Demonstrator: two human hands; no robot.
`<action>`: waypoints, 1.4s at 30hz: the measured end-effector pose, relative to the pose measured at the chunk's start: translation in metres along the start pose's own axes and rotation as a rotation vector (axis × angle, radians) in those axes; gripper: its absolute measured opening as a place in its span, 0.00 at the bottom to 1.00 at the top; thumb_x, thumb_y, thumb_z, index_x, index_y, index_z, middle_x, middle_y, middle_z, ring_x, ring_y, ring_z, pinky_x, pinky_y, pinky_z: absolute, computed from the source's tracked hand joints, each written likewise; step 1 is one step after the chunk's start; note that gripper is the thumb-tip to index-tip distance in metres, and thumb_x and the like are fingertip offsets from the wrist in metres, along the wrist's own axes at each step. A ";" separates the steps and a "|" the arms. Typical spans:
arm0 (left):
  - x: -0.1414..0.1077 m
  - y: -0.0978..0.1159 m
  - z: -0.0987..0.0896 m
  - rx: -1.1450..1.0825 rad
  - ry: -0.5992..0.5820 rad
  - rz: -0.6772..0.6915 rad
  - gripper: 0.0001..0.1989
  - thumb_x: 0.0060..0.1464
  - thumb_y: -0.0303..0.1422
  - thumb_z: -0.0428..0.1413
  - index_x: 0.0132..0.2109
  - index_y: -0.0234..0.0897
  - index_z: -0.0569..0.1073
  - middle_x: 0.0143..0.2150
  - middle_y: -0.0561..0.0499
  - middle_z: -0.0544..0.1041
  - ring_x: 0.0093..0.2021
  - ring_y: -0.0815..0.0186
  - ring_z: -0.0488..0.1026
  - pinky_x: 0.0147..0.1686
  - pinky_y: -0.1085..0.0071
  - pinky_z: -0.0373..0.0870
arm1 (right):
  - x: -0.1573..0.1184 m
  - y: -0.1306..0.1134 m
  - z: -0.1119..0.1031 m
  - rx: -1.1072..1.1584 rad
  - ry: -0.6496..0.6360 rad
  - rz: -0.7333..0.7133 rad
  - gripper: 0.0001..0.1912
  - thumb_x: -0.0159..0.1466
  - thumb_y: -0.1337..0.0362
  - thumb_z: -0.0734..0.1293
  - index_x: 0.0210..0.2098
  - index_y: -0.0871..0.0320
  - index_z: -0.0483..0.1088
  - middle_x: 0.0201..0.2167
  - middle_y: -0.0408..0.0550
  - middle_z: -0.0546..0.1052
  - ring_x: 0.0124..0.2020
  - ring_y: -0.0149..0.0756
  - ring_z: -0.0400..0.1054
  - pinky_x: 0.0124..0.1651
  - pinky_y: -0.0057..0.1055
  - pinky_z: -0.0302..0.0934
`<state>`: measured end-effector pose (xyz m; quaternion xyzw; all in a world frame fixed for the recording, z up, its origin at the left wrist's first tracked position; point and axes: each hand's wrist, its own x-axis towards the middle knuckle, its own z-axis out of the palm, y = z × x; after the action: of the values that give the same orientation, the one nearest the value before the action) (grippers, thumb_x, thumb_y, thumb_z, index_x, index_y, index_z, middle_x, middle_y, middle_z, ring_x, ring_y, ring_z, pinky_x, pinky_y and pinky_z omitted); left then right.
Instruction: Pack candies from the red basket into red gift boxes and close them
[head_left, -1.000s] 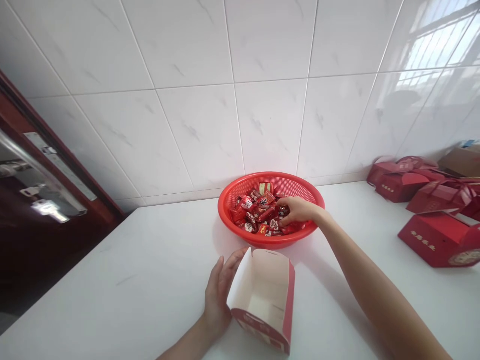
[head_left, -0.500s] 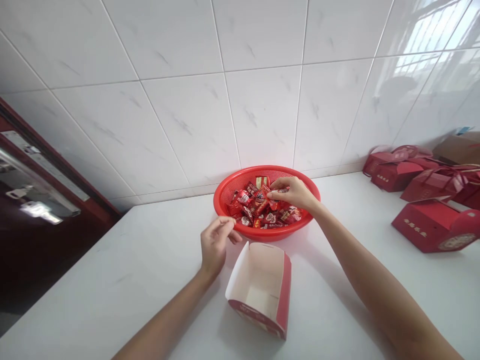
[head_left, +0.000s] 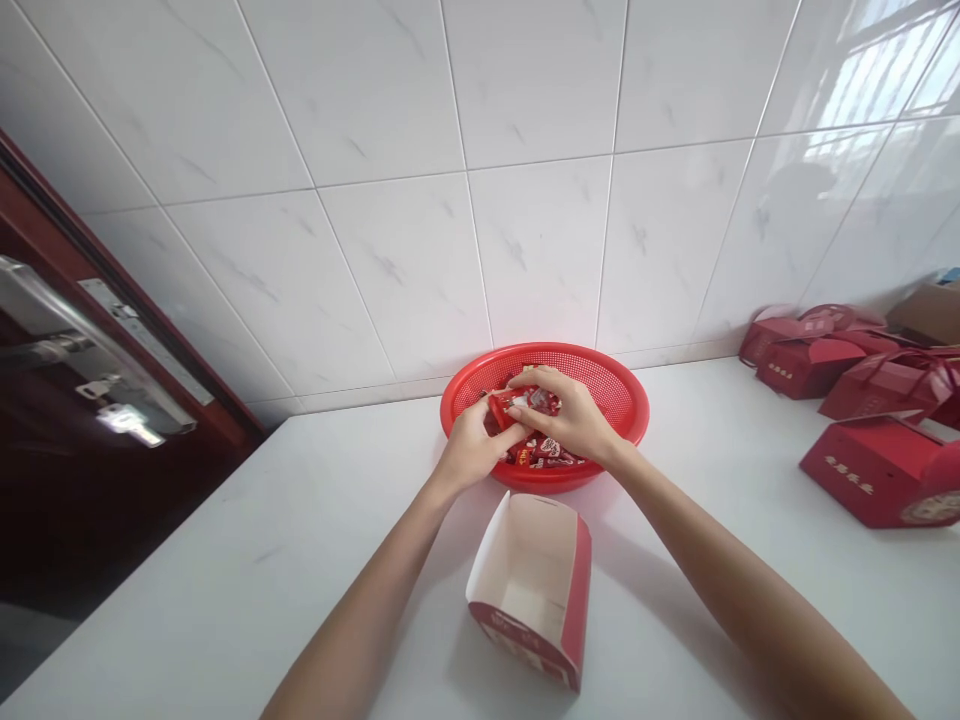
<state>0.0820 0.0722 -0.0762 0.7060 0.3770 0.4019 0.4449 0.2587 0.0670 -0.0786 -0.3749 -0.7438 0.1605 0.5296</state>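
A red plastic basket (head_left: 622, 390) stands against the wall with several red-wrapped candies (head_left: 551, 452) in it. Over its middle my left hand (head_left: 474, 440) and my right hand (head_left: 570, 412) meet, both with fingers closed. Between them is a red-wrapped candy (head_left: 504, 402), pinched by my left fingers. The fingertips of my right hand touch it or lie right beside it; whether they grip another candy is hard to see. Just in front of the basket, an open red and white paper box (head_left: 536, 570) shows a bare inside.
Several red gift boxes (head_left: 874, 475) stand on the right of the white table (head_left: 300, 560), with a brown carton (head_left: 930, 312) behind them. At the left is a dark red door with keys (head_left: 131, 422) in its lock. White tiles line the back.
My left hand has moved from the basket's front rim to over the candies and taken hold of a candy. My right hand has come slightly left and lower to meet it. The view has shifted a little.
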 end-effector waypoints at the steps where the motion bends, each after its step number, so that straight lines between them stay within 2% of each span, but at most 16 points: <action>1: 0.001 -0.001 0.000 -0.047 0.014 0.012 0.20 0.49 0.45 0.68 0.44 0.36 0.79 0.40 0.46 0.82 0.40 0.55 0.80 0.42 0.62 0.78 | 0.000 0.000 0.000 0.035 -0.001 0.008 0.14 0.64 0.57 0.72 0.48 0.53 0.76 0.49 0.50 0.81 0.53 0.45 0.74 0.56 0.43 0.67; 4: 0.002 -0.003 -0.002 -0.215 0.072 0.034 0.20 0.47 0.45 0.70 0.41 0.36 0.80 0.38 0.47 0.83 0.41 0.55 0.80 0.46 0.60 0.76 | 0.001 0.001 -0.002 0.162 0.054 0.142 0.22 0.65 0.52 0.71 0.55 0.53 0.73 0.57 0.52 0.78 0.58 0.46 0.72 0.59 0.44 0.67; 6: 0.000 -0.005 -0.004 -0.309 0.092 0.032 0.23 0.44 0.44 0.72 0.43 0.36 0.80 0.41 0.46 0.84 0.43 0.53 0.80 0.48 0.59 0.76 | 0.001 0.002 -0.003 0.247 0.045 0.247 0.23 0.65 0.49 0.71 0.55 0.54 0.72 0.55 0.53 0.79 0.57 0.47 0.73 0.58 0.44 0.68; 9: -0.001 -0.007 -0.007 -0.391 0.079 0.032 0.24 0.43 0.42 0.74 0.46 0.35 0.81 0.44 0.45 0.84 0.47 0.51 0.80 0.50 0.58 0.75 | 0.001 0.000 -0.003 0.369 -0.102 0.300 0.23 0.64 0.44 0.70 0.47 0.56 0.75 0.45 0.53 0.82 0.47 0.46 0.77 0.51 0.43 0.73; 11: -0.002 -0.007 -0.010 -0.417 0.045 0.026 0.25 0.43 0.41 0.74 0.47 0.36 0.81 0.44 0.45 0.84 0.48 0.51 0.80 0.51 0.58 0.75 | 0.000 -0.004 -0.003 0.432 -0.169 0.302 0.23 0.62 0.42 0.71 0.43 0.57 0.76 0.42 0.51 0.82 0.43 0.45 0.78 0.46 0.41 0.75; 18: -0.005 -0.005 -0.024 -0.430 -0.110 -0.021 0.27 0.40 0.36 0.75 0.49 0.38 0.81 0.45 0.46 0.84 0.48 0.54 0.80 0.53 0.59 0.75 | -0.001 -0.012 -0.011 0.578 -0.208 0.400 0.19 0.57 0.51 0.78 0.40 0.57 0.79 0.39 0.48 0.82 0.41 0.41 0.78 0.44 0.37 0.74; 21: -0.005 -0.005 -0.026 -0.433 -0.119 -0.012 0.26 0.41 0.37 0.75 0.49 0.40 0.81 0.43 0.47 0.84 0.44 0.57 0.80 0.49 0.62 0.76 | -0.001 -0.010 -0.012 0.609 -0.206 0.405 0.19 0.56 0.52 0.79 0.39 0.58 0.79 0.37 0.47 0.82 0.38 0.39 0.77 0.42 0.36 0.73; 25: -0.006 -0.005 -0.022 -0.383 -0.054 -0.039 0.22 0.46 0.44 0.72 0.45 0.38 0.82 0.38 0.48 0.82 0.38 0.61 0.79 0.41 0.67 0.76 | -0.001 -0.008 -0.011 0.576 -0.185 0.372 0.19 0.54 0.52 0.80 0.39 0.57 0.79 0.34 0.46 0.81 0.35 0.38 0.76 0.39 0.35 0.72; 32: -0.005 -0.006 -0.016 -0.335 -0.022 0.008 0.20 0.47 0.47 0.71 0.42 0.38 0.83 0.39 0.48 0.83 0.41 0.58 0.78 0.45 0.64 0.75 | -0.001 -0.008 -0.012 0.535 -0.059 0.368 0.20 0.54 0.53 0.79 0.43 0.54 0.79 0.45 0.49 0.83 0.46 0.43 0.77 0.49 0.40 0.73; 38: -0.005 -0.006 -0.013 -0.367 0.011 0.023 0.21 0.47 0.48 0.71 0.42 0.36 0.83 0.38 0.47 0.83 0.40 0.57 0.79 0.44 0.63 0.75 | -0.002 -0.013 -0.012 0.533 -0.159 0.397 0.21 0.56 0.51 0.78 0.44 0.56 0.78 0.40 0.48 0.82 0.39 0.42 0.78 0.42 0.38 0.73; 42: -0.006 -0.004 -0.013 -0.366 0.015 0.021 0.20 0.45 0.46 0.72 0.39 0.36 0.82 0.36 0.49 0.82 0.39 0.60 0.78 0.43 0.66 0.74 | -0.003 -0.014 -0.011 0.551 -0.165 0.395 0.19 0.57 0.51 0.78 0.43 0.56 0.78 0.39 0.47 0.81 0.39 0.41 0.78 0.42 0.37 0.73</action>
<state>0.0666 0.0722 -0.0778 0.6143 0.2934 0.4736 0.5588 0.2637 0.0533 -0.0672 -0.3404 -0.6259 0.4842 0.5078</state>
